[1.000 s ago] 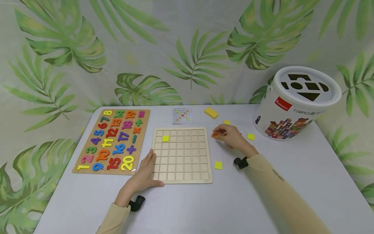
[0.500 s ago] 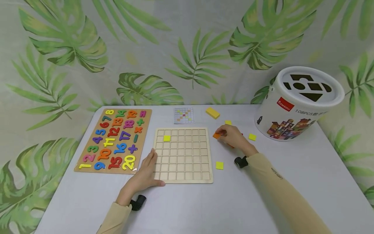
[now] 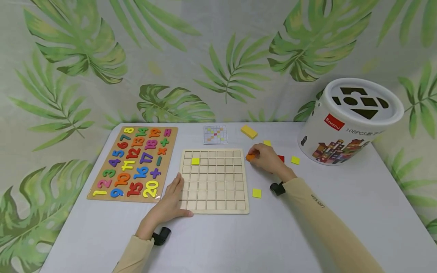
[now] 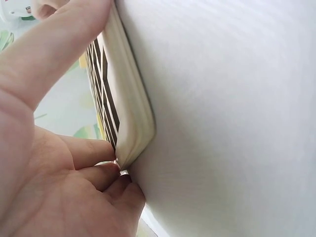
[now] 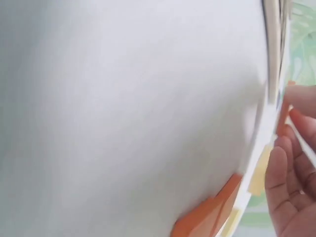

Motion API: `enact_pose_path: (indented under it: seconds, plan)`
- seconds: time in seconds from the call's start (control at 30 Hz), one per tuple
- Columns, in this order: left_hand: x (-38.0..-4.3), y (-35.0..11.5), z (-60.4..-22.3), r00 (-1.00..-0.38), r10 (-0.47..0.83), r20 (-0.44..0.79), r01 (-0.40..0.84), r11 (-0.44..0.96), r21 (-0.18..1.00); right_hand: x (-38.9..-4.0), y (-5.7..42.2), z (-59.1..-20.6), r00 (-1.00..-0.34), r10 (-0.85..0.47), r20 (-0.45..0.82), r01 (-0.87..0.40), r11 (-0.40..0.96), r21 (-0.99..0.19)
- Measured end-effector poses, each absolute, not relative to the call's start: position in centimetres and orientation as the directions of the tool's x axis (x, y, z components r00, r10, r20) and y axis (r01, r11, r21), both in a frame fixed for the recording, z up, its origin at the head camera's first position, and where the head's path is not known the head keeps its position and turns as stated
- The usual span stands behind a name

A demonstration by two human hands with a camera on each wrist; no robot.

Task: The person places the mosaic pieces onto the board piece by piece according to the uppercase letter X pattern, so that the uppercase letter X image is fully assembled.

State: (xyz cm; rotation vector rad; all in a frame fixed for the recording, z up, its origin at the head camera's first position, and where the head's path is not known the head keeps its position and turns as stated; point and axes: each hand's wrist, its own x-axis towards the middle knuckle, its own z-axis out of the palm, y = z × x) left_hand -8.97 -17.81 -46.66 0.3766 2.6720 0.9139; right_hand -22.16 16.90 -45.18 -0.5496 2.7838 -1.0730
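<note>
My left hand point(image 3: 168, 201) rests against the near left corner of a wooden grid board point(image 3: 216, 209), thumb along its front edge and fingers along its left side. The left wrist view shows the thumb and fingers against the board's rim. One yellow-green tile point(image 3: 195, 161) lies in a cell near the board's upper left. Just beyond the board's right edge, my right hand point(image 3: 266, 157) pinches an orange tile point(image 3: 250, 157) between thumb and fingertips. In the right wrist view, more orange tiles point(image 5: 210, 212) lie on the table below that hand. A red tile point(image 3: 281, 158) shows partly beside it.
Loose yellow-green tiles point(image 3: 257, 193) lie right of the board. A yellow block point(image 3: 249, 132) and a printed pattern card point(image 3: 215, 135) lie behind it. A number puzzle board point(image 3: 167, 151) is at the left, a large white bucket point(image 3: 315, 136) at the back right.
My right hand has shifted slightly left toward the board with the orange tile between its fingers, and more of the red tile shows. My left hand stays put.
</note>
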Motion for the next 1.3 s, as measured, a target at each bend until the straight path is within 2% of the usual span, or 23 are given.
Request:
enact_pose_path:
  seconds: [0.13,0.33,0.8,0.93,1.1,1.3]
  plan:
    - [-8.9,-17.8,-46.6,-0.925,0.334,-0.18,0.153,0.762,0.629,-22.2,15.6,-45.0,-0.912,-0.407,0.051,-0.319,0.626,-0.712]
    - [-8.9,-17.8,-46.6,-0.923,0.335,-0.186,0.15,0.762,0.63,-22.7,13.3,-45.4,-0.87,-0.491,0.027,-0.367,0.612,-0.701]
    - [-8.9,-17.8,-46.6,-0.922,0.339,-0.186,0.154,0.764,0.626,-22.8,10.4,-45.2,-0.824,-0.566,-0.004,-0.462,0.677,-0.573]
    - [-9.0,-17.8,-46.6,-0.922,0.341,-0.182,0.161,0.766,0.623,-22.6,11.1,-45.3,-0.832,-0.555,-0.003,-0.435,0.656,-0.617]
    - [-9.0,-17.7,-46.7,-0.923,0.341,-0.179,0.162,0.764,0.625,-22.2,13.6,-44.9,-0.875,-0.483,0.013,-0.344,0.604,-0.719]
    - [-9.0,-17.8,-46.8,-0.923,0.339,-0.183,0.158,0.765,0.625,-21.7,18.9,-44.4,-0.916,-0.399,0.048,-0.305,0.613,-0.729]
